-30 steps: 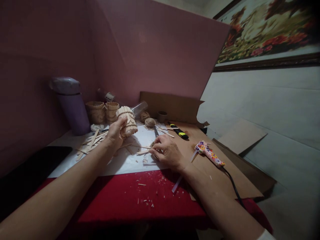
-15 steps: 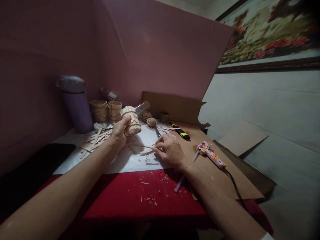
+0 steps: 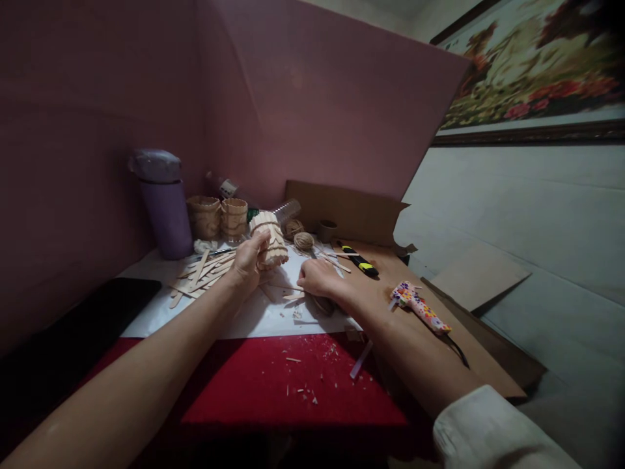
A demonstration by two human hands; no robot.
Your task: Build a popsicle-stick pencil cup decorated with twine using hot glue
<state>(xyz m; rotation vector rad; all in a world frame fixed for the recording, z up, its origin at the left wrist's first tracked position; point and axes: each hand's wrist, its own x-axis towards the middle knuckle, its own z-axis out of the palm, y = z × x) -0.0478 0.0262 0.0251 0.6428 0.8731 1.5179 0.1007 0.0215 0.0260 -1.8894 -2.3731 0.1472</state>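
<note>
In my left hand [image 3: 251,260] is a small craft-stick cup [image 3: 270,238] with twine wound round it, tilted on its side over the white paper [image 3: 249,322]. The fingers are wrapped round its near side. My right hand [image 3: 317,277] is low over the paper to the right, its fingers curled in. Whatever lies between those fingers is hidden. Thin wooden pieces [image 3: 291,294] lie just left of it. A pile of craft sticks [image 3: 202,275] is spread left of the cup. Behind the right hand sits a ball of twine [image 3: 303,241].
Two more stick cups [image 3: 204,218] stand at the back beside a purple tumbler [image 3: 168,215]. A yellow-black utility knife [image 3: 360,260] and a flowered glue gun [image 3: 420,307] lie on cardboard [image 3: 469,352] at right. Wood scraps and a glue stick [image 3: 361,360] litter the red cloth [image 3: 293,410].
My right hand has turned and shifted a little up, its fingers now more tucked in. The left hand still holds the cup. The whole view has shifted slightly.
</note>
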